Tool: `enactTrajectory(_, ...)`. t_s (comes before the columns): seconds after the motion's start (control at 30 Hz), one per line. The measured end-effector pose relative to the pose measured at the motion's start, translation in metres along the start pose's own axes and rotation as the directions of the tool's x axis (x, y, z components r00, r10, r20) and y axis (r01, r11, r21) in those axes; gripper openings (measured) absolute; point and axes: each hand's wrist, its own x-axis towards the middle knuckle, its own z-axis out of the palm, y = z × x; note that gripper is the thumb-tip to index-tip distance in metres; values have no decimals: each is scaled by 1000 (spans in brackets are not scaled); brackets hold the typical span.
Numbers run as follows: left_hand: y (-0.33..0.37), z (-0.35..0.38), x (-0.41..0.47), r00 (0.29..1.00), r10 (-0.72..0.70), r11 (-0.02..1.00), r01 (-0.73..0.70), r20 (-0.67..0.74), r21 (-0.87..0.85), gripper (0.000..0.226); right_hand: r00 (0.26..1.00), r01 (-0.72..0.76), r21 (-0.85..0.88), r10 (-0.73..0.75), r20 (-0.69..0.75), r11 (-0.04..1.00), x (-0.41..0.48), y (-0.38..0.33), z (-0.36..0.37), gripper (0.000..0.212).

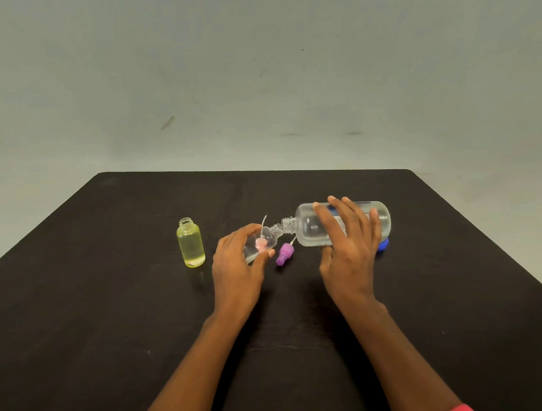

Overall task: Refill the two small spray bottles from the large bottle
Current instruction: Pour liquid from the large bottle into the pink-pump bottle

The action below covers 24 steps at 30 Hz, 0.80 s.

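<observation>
Now, left hand [238,262]: is gripping clear bottle [265,236] tilted, its neck meeting the mouth of large bottle [308,228] to catch liquid.
Right hand [349,248]: is grasping large bottle sideways, likely pouring.
Yellow bottle [190,243]: is standing uncapped, well left of large bottle.
Purple sprayer [285,253]: is lying just below large bottle's mouth.

Tipping a large bottle [342,224] sideways in the right hand [349,242], mouth-to-mouth against a small bottle [266,236] gripped tilted in the left hand [238,262]; alongside on the dark table [112,305], an uncapped yellow bottle [190,243] and a purple spray cap [285,253].
</observation>
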Motion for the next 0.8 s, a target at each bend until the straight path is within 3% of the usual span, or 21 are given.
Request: enactTrajectory(0.8,-2,1,0,1000,5,1000,-5,-1,-2,45,1000,-2,-1,2,9,1000,0,0,0,92)
